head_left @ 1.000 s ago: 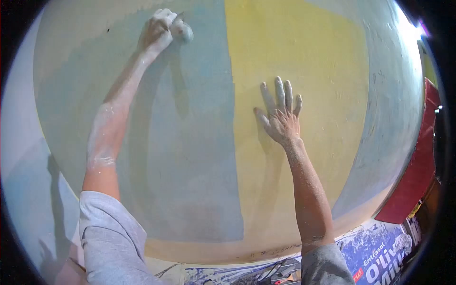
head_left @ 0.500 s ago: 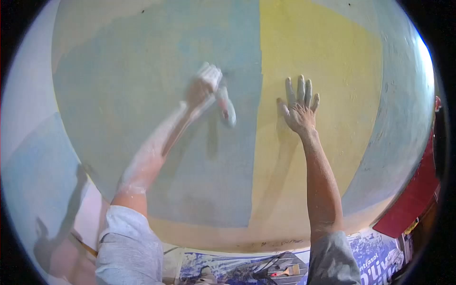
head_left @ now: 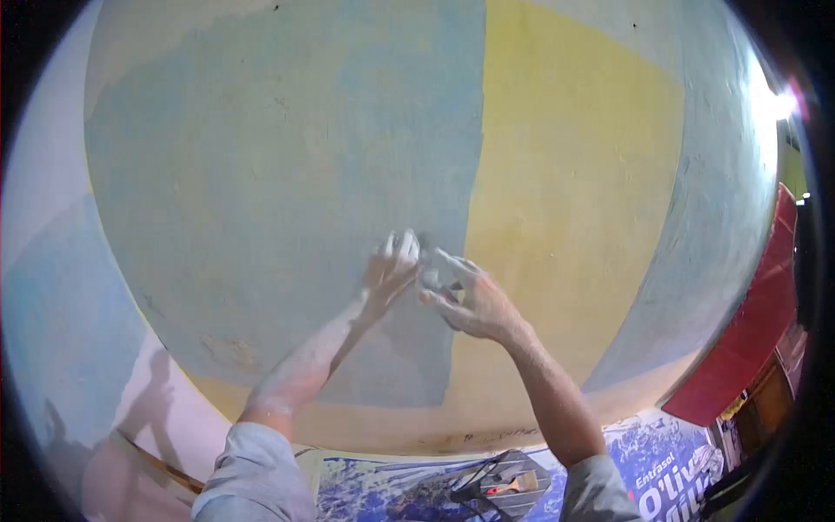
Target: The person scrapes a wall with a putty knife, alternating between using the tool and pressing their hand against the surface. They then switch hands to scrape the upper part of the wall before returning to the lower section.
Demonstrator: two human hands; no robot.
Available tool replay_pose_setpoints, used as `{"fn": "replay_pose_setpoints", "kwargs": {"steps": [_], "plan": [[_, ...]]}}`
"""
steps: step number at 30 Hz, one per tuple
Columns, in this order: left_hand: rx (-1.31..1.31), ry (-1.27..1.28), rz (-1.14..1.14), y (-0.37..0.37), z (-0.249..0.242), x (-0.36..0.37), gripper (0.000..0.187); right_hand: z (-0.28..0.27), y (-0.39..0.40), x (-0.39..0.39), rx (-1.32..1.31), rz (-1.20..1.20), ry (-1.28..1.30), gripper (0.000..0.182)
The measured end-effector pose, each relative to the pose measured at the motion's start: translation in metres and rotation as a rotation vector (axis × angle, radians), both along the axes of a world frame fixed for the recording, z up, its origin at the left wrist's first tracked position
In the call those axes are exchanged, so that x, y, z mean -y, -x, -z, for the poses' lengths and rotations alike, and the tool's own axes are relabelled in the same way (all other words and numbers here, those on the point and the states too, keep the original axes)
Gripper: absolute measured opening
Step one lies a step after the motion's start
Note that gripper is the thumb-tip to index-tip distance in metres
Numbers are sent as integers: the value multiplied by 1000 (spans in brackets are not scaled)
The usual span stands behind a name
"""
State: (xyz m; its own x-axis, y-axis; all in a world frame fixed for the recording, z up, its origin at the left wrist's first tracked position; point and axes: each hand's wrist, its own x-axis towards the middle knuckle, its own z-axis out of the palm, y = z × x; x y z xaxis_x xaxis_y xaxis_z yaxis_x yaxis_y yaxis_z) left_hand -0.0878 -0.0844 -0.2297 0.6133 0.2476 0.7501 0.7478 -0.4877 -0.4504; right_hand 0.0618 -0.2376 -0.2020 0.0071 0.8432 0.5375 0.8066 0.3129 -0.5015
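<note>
Low on a broad painted wall [head_left: 261,174], just left of the edge where blue-grey meets a yellow section [head_left: 574,157], two bare, powder-dusted hands come together around a small hand tool [head_left: 447,291]. The tool is blurred and partly covered by fingers; a pale part and a darker, reddish part show, but its exact shape cannot be made out.

The left hand [head_left: 391,271] is beside the tool, back toward the viewer, its fingers bent and pointing up. How tightly its grip is closed, and whether it bears the tool's weight, cannot be told. The right hand [head_left: 477,303] reaches in from the other side with its grip partly open, thumb below and fingers above, the tool in the gap between them. Firm contact there is unclear.

Both forearms rise from short grey sleeves. Below the wall lies a blue-and-white printed sheet [head_left: 644,452] with large white lettering. On it sits a dark, ribbed object [head_left: 531,500], and across that lies a paintbrush [head_left: 519,484] with a red handle. At far right, a dark red panel [head_left: 748,322] slants beside the wall, below a bright light [head_left: 785,105].
</note>
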Motion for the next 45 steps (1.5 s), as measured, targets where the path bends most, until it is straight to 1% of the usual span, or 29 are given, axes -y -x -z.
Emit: {"fn": "replay_pose_setpoints", "kwargs": {"steps": [2,3,5,7,8,10,11,13,16,18,20,21,23,25,27,29,30,31,32,33,34,36,37,38,40,41,42,44,45], "plan": [[142,-169,91,-8,-48,-8,16,-45,15,5,49,-58,89,55],[195,-219,129,-9,-73,-8,17,-56,20,4,131,23,-60,50],[244,-109,126,-6,-125,-9,17,-85,30,-2,291,260,-261,45],[409,139,221,10,-181,2,22,-122,31,-20,386,349,-461,40],[413,133,237,17,-195,-11,22,-147,35,-23,369,418,-488,37],[581,-102,313,40,-213,-44,39,-196,33,-38,349,521,-495,30],[584,-104,330,53,-208,-61,39,-213,28,-52,347,555,-480,28],[432,-201,86,80,-195,-88,55,-238,24,-72,355,591,-496,26],[375,-202,73,117,-157,-105,61,-275,33,-91,344,641,-519,28],[386,-185,84,115,-164,-106,61,-311,32,-97,319,665,-513,29],[416,-141,94,132,-141,-112,62,-314,53,-106,300,734,-525,32],[430,-144,102,132,-143,-112,62,-313,53,-108,311,739,-516,32],[447,-134,120,128,-149,-113,62,-310,47,-108,362,702,-605,30],[478,-154,135,130,-138,-112,62,-302,52,-109,347,756,-579,30],[488,-161,154,134,-137,-111,61,-323,52,-112,320,800,-584,31],[485,-160,170,135,-138,-110,61,-360,36,-120,469,870,-545,31],[477,-146,153,135,-139,-109,61,-362,29,-123,472,873,-539,31],[466,-124,137,137,-136,-108,61,-358,20,-127,581,848,-510,32],[463,-111,146,137,-133,-110,61,-349,31,-120,688,825,-480,32],[475,-119,169,136,-132,-112,61,-324,39,-114,545,862,-497,39],[488,-139,186,136,-134,-113,61,-320,39,-112,545,870,-502,39],[489,-153,167,138,-135,-113,61,-323,46,-115,414,928,-546,41],[476,-135,152,137,-134,-113,61,-338,35,-118,430,853,-556,39],[476,-138,156,137,-136,-112,61,-343,35,-112,429,857,-558,39],[467,-113,146,138,-134,-112,60,-352,33,-103,435,731,-541,36],[468,-103,147,139,-132,-112,60,-351,30,-103,528,701,-546,34],[473,-109,149,139,-133,-112,60,-344,29,-109,537,703,-545,34],[486,-122,149,138,-135,-111,60,-313,51,-113,575,634,-652,34],[491,-117,153,138,-134,-111,60,-301,67,-116,478,685,-653,35]]}}
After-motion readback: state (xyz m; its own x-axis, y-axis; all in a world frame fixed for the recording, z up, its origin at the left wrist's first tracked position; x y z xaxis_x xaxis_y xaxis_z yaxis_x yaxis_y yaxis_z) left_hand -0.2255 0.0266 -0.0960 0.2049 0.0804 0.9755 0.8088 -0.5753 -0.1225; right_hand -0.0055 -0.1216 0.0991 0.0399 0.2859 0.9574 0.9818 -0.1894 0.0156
